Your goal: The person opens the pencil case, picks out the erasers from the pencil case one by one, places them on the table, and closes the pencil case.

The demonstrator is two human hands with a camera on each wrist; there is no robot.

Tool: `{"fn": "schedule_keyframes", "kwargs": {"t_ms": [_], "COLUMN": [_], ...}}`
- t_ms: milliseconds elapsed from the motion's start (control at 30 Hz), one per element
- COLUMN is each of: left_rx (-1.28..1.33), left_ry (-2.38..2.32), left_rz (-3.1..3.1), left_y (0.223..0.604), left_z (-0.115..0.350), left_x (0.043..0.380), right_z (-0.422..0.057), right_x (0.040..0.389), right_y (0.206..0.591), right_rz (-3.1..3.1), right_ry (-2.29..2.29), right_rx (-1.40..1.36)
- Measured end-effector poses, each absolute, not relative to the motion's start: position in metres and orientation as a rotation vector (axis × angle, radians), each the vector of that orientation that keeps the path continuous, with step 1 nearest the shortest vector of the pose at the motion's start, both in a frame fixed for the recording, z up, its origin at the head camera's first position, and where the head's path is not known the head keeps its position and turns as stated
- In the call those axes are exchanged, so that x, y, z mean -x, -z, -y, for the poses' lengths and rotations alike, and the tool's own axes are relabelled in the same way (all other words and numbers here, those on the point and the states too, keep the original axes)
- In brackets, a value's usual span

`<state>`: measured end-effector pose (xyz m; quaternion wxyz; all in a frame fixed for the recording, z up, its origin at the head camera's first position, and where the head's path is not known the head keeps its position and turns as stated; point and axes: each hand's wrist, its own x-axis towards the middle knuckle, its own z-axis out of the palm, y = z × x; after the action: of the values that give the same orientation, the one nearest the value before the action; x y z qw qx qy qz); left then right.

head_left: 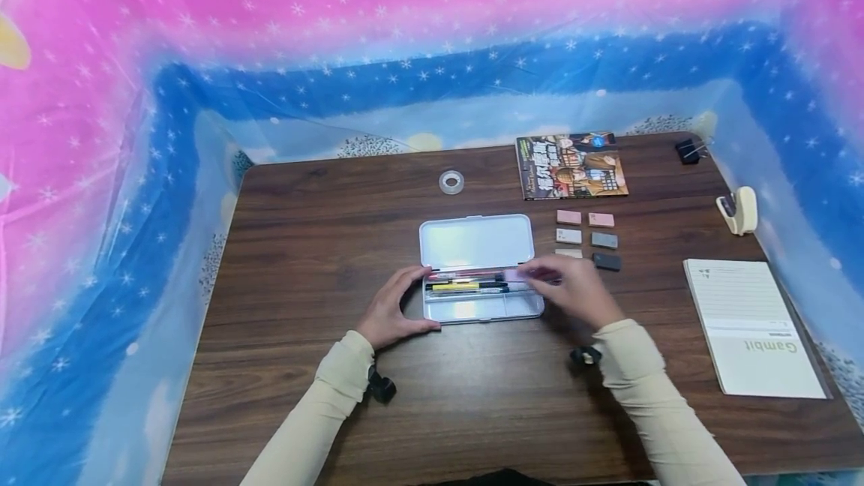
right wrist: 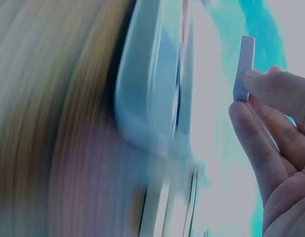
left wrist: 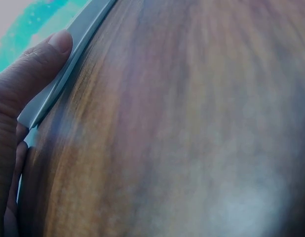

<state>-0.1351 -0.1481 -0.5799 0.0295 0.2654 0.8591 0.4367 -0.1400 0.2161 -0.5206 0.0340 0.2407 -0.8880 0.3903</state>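
Note:
A white pencil case (head_left: 476,242) lies with its lid raised on the wooden table. Pens and pencils, one of them yellow (head_left: 459,287), lie in its tray. My left hand (head_left: 398,310) holds the case's left end, thumb on the front edge and fingers at the back corner; the left wrist view shows the thumb (left wrist: 58,42) on the rim. Over the case's right part, my right hand (head_left: 574,287) pinches a pale lilac eraser (right wrist: 244,66) between thumb and fingers. Right of the case are pink erasers (head_left: 568,217), a white one (head_left: 568,235), a grey one (head_left: 604,241) and a black one (head_left: 606,262).
A tape roll (head_left: 443,187) sits behind the case, with an illustrated book (head_left: 574,171) to its right. Along the table's right side are a black binder clip (head_left: 688,152), a small white stapler-like item (head_left: 745,212) and a notepad (head_left: 749,321). Patterned cloth (head_left: 378,96) surrounds the table.

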Motion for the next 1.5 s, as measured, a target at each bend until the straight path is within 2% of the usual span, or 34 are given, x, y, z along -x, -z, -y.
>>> {"fn": "schedule_keyframes", "kwargs": {"t_ms": [233, 433, 1500], "left_rx": [-0.808, -0.848, -0.883], "left_ry": [-1.340, -1.334, -1.349], "left_rz": [-2.654, -2.668, -2.688], "left_y": [0.581, 0.583, 0.581], "left_z": [0.150, 0.150, 0.147], "left_x": [0.134, 0.133, 0.137], "right_z": [-0.296, -0.326, -0.347], "right_x": [0.135, 0.128, 0.129], "right_y": [0.540, 0.554, 0.564], "right_rz": [2.789, 2.856, 2.915], "right_ry": [-1.008, -1.018, -1.140], "right_rx": [-0.419, -0.324, -0.181]}}
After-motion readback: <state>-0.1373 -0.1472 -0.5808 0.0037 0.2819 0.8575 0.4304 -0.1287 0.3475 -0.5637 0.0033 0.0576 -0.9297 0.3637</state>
